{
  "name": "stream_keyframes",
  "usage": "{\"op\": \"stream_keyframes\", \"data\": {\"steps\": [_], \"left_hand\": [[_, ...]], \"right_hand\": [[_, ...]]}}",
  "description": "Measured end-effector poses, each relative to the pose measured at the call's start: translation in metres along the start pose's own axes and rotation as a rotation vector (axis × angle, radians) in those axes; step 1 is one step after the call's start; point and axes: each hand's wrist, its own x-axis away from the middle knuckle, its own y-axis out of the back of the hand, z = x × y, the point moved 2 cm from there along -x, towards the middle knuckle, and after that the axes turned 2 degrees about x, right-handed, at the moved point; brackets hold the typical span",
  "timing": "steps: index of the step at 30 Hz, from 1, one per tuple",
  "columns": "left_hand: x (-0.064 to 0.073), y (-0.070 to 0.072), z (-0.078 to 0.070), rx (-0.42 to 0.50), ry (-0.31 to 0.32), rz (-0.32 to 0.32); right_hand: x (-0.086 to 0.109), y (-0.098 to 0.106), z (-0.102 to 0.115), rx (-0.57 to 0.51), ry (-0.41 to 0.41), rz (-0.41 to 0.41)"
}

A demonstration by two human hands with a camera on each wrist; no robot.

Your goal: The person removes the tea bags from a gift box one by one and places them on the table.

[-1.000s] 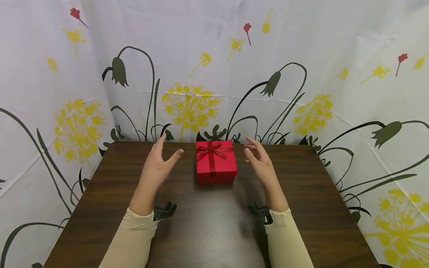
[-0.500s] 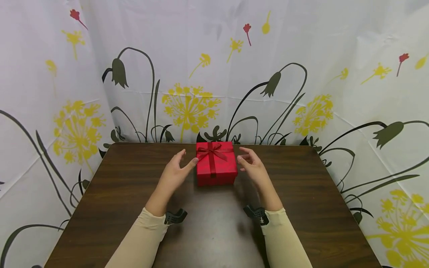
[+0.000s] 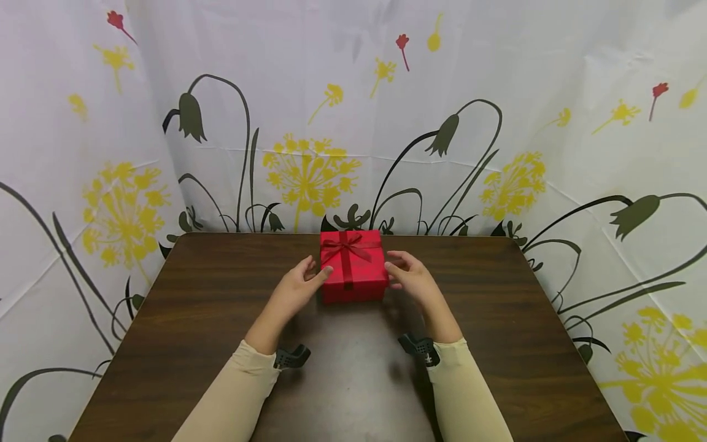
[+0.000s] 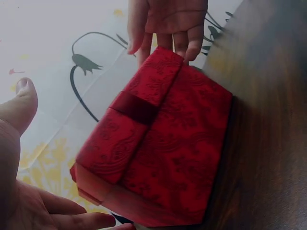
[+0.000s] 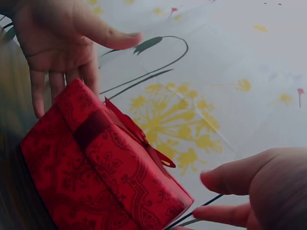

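A red gift box [image 3: 367, 276] with a patterned lid stands at the far middle of the table, a dark red ribbon bow [image 3: 349, 245] on top. My left hand [image 3: 289, 293] is at the box's left side, thumb overlapping the lid's edge in the head view. On the opposite side is my right hand [image 3: 418, 281], its fingertips close by the right edge. In the left wrist view, the fingers of my left hand [image 4: 21, 208] are spread beside the box. The right wrist view shows the thumb of my right hand [image 5: 278, 184] apart from the lid.
The dark wood-grain table [image 3: 193, 307] ends just behind the box. A white curtain [image 3: 353, 123] printed with flowers hangs behind it and along both sides. Each wrist carries a small black device, one on the left [image 3: 293, 356] and one on the right [image 3: 418, 348].
Both hands have come inward from either side, from well apart to right beside the box. The box keeps its place on the table.
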Motion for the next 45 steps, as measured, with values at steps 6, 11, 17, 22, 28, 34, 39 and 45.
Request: {"op": "stream_keyframes", "data": {"steps": [6, 11, 17, 22, 28, 34, 39, 45], "left_hand": [[-0.002, -0.006, 0.001, -0.002, -0.015, 0.0], [-0.001, -0.009, -0.001, -0.031, -0.036, 0.001], [-0.003, -0.011, 0.004, -0.09, -0.038, -0.014], [-0.004, -0.013, 0.007, -0.107, -0.044, -0.027], [-0.006, -0.015, 0.009, -0.102, -0.031, -0.029], [-0.006, -0.015, 0.008, -0.097, -0.034, -0.027], [-0.005, -0.015, 0.006, -0.089, -0.056, -0.041], [-0.004, -0.015, 0.006, -0.085, -0.073, -0.05]], "right_hand": [[0.0, -0.003, -0.005, 0.037, -0.047, 0.055], [0.001, -0.003, -0.006, 0.033, -0.053, 0.064], [0.001, -0.003, -0.006, 0.065, -0.083, 0.086], [0.001, -0.003, -0.004, 0.077, -0.089, 0.095], [0.0, -0.002, -0.004, 0.078, -0.079, 0.089], [0.0, -0.003, -0.002, 0.164, -0.034, 0.076], [0.001, -0.004, 0.0, 0.259, -0.004, 0.044], [0.002, -0.004, 0.001, 0.23, 0.026, 0.029]]}}
